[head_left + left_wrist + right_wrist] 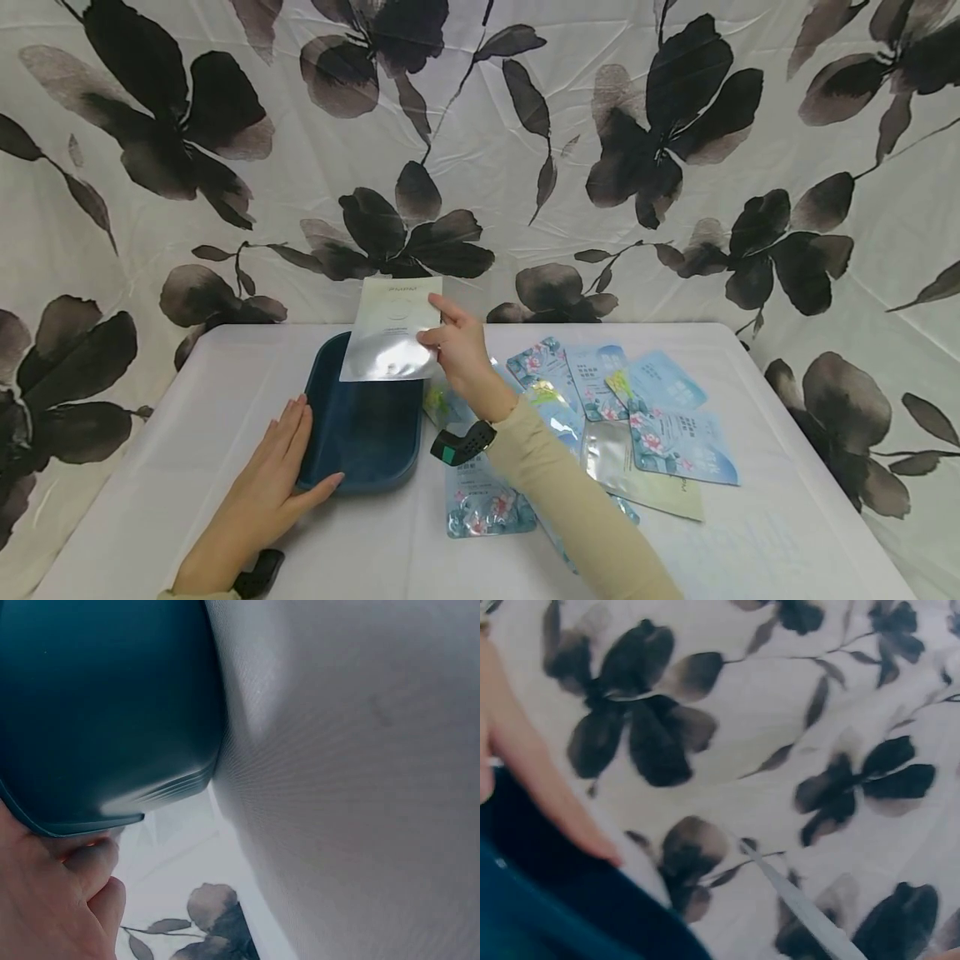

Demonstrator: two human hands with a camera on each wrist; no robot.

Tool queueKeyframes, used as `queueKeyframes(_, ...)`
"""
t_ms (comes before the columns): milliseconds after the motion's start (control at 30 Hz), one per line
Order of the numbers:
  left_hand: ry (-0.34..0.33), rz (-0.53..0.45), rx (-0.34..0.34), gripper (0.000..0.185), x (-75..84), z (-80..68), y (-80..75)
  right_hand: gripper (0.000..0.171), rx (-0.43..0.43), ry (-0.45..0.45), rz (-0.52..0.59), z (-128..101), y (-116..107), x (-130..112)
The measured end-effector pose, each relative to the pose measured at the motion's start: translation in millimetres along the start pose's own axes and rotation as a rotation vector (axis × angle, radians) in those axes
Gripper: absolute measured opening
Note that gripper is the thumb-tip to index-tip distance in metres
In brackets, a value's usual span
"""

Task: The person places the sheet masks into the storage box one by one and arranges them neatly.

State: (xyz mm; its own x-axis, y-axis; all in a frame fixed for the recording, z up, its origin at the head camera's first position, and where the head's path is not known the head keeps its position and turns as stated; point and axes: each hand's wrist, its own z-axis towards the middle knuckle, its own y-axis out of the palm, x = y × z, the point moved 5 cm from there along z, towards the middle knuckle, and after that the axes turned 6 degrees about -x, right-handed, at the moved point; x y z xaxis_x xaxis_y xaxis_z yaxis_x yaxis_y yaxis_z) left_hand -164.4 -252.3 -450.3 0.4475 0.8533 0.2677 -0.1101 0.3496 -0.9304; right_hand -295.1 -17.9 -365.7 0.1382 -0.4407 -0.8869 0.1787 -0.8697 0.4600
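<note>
A dark blue plastic bin (365,433) stands on the table's left half. My left hand (266,483) rests against its left side, fingers straight along the rim and thumb over the near corner. In the left wrist view the bin's wall (112,712) fills the upper left, fingers below it. My right hand (465,354) pinches a pale, silver-ended face mask packet (392,329) by its right edge, above the bin's far part. In the right wrist view that packet (802,911) appears as a thin edge. The packet covers part of the bin's inside.
Right of the bin several blue floral face mask packets (682,442) lie loosely overlapped. Among them is another pale silver packet (645,479). The right forearm crosses over some. A white cloth (780,533) covers the table, and a floral curtain (570,167) hangs behind.
</note>
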Motion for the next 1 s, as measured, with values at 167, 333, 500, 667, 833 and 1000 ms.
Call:
queueKeyframes(167,0.005,-0.003,0.009,0.101,0.6,0.0,-1.2,0.069,-0.004,0.045,-0.027,1.3,5.4,26.4)
queueKeyframes(333,0.004,-0.001,0.009,0.101,0.5,0.0,-1.8,0.067,-0.022,0.096,-0.091,0.9,6.9,44.0)
queueKeyframes(500,0.007,-0.006,0.012,0.102,0.2,-0.6,-2.6,0.064,-0.032,0.155,-0.148,0.3,7.5,56.8)
queueKeyframes(667,0.016,-0.009,0.013,0.102,0.2,-1.1,-2.8,0.065,-0.081,0.224,-0.177,-1.6,11.4,69.0)
queueKeyframes(833,0.013,-0.017,0.004,0.101,-0.1,-2.7,-2.4,0.075,-0.168,0.287,-0.142,-3.3,20.4,80.2)
queueKeyframes(1000,0.012,-0.019,0.008,0.101,0.3,-3.6,-2.4,0.082,-0.18,0.307,-0.129,-2.7,26.5,87.0)
